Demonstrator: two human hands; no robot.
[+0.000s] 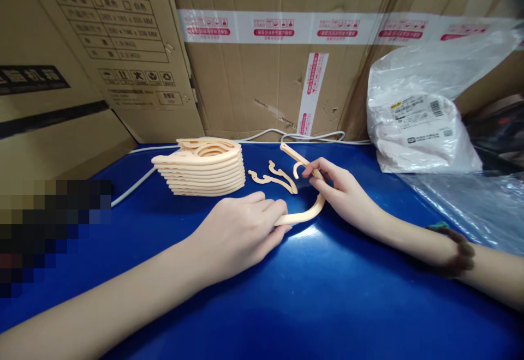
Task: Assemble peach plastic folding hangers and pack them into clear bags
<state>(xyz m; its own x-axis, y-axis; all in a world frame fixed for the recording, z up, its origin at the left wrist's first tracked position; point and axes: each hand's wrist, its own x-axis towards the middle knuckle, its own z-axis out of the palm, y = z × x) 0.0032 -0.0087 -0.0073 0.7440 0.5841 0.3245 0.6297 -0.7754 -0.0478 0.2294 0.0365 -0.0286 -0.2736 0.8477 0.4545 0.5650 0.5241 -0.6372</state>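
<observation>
A cream plastic folding hanger (302,217) is spread between my two hands, low over the blue table. My left hand (249,226) is closed on the end of its near arm, and the fingers cover that tip. Further right, my right hand (338,183) grips the other arm close to the middle, with the thumb and fingers pinched round it. The curved hook (296,171) shows beside my right fingertips. Two slim, notched cream pieces (282,183) lie in a V between my hands and a neat stack of folded cream hangers (200,169).
Cardboard boxes (254,82) stand along the back, with more at the left. A white cable (270,132) runs along the table's rear edge. At the right sits a clear plastic bag (421,114) with a label, and loose clear film (470,202) spreads in front of it.
</observation>
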